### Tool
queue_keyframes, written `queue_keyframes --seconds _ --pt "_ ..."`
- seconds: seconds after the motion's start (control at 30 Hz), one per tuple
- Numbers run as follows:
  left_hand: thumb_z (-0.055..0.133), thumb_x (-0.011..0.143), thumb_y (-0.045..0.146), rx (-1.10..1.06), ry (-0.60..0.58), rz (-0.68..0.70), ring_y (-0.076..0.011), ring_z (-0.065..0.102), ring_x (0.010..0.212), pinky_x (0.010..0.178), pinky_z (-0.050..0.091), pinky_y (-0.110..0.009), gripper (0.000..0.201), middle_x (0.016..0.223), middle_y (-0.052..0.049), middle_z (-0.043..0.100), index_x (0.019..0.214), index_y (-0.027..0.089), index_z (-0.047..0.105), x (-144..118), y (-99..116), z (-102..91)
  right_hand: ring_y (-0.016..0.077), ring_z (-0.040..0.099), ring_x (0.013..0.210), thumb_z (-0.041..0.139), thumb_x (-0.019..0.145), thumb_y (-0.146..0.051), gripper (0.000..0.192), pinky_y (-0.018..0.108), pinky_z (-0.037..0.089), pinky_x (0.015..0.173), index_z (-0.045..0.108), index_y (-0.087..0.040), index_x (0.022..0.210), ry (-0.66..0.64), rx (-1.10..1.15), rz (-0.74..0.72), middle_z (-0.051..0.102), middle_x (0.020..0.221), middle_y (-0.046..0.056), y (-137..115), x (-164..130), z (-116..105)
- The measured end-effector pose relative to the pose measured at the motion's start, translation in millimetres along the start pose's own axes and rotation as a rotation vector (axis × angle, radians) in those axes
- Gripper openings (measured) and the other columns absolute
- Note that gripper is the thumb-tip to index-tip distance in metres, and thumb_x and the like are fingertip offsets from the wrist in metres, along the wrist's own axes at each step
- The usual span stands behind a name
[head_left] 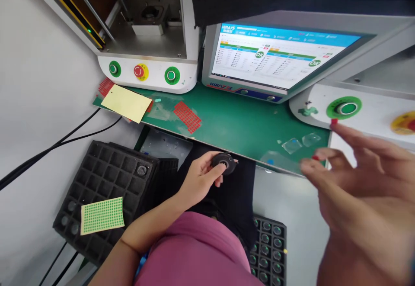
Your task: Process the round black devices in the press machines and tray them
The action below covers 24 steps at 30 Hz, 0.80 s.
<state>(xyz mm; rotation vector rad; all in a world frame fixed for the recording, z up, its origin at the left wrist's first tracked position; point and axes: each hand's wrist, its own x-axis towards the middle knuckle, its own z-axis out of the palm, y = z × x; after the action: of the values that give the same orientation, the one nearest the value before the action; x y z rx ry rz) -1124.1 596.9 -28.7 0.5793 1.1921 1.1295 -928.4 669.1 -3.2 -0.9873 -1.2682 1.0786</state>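
I've got the left hand (pixel 197 178) clamped on a dark, round, ring-like part (pixel 229 161), thumb pressed over its face and fingers curled behind, so the part sits right at that hand's fingertips, above the lap and just off the bench edge. My right hand (pixel 369 186) is well apart from it, off to the right with its fingers spread: small red sticker (pixel 334 122) at the index fingertip, plus another red bit (pixel 315 158) down by the thumb. Can't tell if that second one is actually pinched.

Past the hands there's the green bench top (pixel 233 121) with a red grid-cut sticker sheet (pixel 187 117), some clear plastic scraps (pixel 292 146) near my right fingers, and a cream paper sheet (pixel 127 103) lying over more red stickers. Left of my left forearm is a black foam tray with square pockets (pixel 100 173), a green-dotted sheet (pixel 102 216) lying across it. Another black tray (pixel 284 236) full of round pieces sits low right of the lap. Furthest out, a grey-framed monitor (pixel 253 59) shows two green OKs.
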Motion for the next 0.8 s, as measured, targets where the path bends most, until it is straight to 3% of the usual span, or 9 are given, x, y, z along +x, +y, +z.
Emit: queue_keyframes --seconds 0.1,0.23,0.37,0.5,0.67,0.8 --pt "0.071 0.076 0.045 -0.1 -0.019 0.013 -0.011 0.061 0.061 0.058 0.049 -0.024 0.038 0.097 -0.013 0.072 0.09 0.015 0.053 0 -3 8.7 0.0133 0.057 0.072 0.082 0.055 -0.002 0.057 0.027 0.052 0.057 0.069 -0.034 0.101 0.042 0.142 0.237 0.061 0.123 0.006 -21 -28 20" --pt "0.063 0.083 0.052 -0.139 -0.074 0.06 -0.0144 0.064 0.066 0.06 0.052 -0.026 0.043 0.103 -0.015 0.072 0.099 0.012 0.059 -5 -5 18.6 0.0099 0.058 0.076 0.08 0.065 -0.006 0.049 0.023 0.056 0.061 0.068 -0.035 0.103 0.015 0.258 0.399 0.057 0.13 0.004 -14 -49 39" --pt "0.046 0.091 0.06 -0.106 -0.052 0.143 -0.0137 0.063 0.066 0.065 0.054 -0.027 0.054 0.104 -0.012 0.072 0.11 0.013 0.064 -12 -8 23.6 0.0095 0.058 0.079 0.079 0.069 -0.008 0.045 0.022 0.057 0.063 0.067 -0.033 0.104 0.07 0.27 0.385 0.055 0.129 0.004 -6 -55 50" --pt "0.041 0.091 0.065 -0.047 -0.058 0.232 -0.0136 0.063 0.068 0.069 0.053 -0.027 0.061 0.103 -0.012 0.073 0.114 0.013 0.064 -16 -10 24.2 0.0107 0.059 0.08 0.079 0.069 -0.007 0.045 0.024 0.058 0.063 0.066 -0.032 0.104 0.096 0.271 0.361 0.055 0.127 0.004 -6 -53 51" --pt "0.053 0.092 0.051 0.022 -0.075 0.27 -0.0117 0.063 0.069 0.067 0.053 -0.023 0.046 0.098 -0.011 0.074 0.112 0.011 0.063 -14 -9 23.6 0.0117 0.059 0.08 0.078 0.068 -0.006 0.048 0.026 0.058 0.06 0.063 -0.031 0.106 0.105 0.22 0.297 0.055 0.128 0.004 -6 -50 52" --pt "0.048 0.096 0.044 0.099 -0.025 0.249 -0.0116 0.065 0.068 0.066 0.054 -0.023 0.038 0.096 -0.011 0.074 0.108 0.012 0.063 -15 -7 30.0 0.0125 0.059 0.082 0.078 0.066 -0.006 0.049 0.027 0.057 0.062 0.062 -0.03 0.105 0.13 0.152 0.241 0.056 0.127 0.004 -3 -49 50"
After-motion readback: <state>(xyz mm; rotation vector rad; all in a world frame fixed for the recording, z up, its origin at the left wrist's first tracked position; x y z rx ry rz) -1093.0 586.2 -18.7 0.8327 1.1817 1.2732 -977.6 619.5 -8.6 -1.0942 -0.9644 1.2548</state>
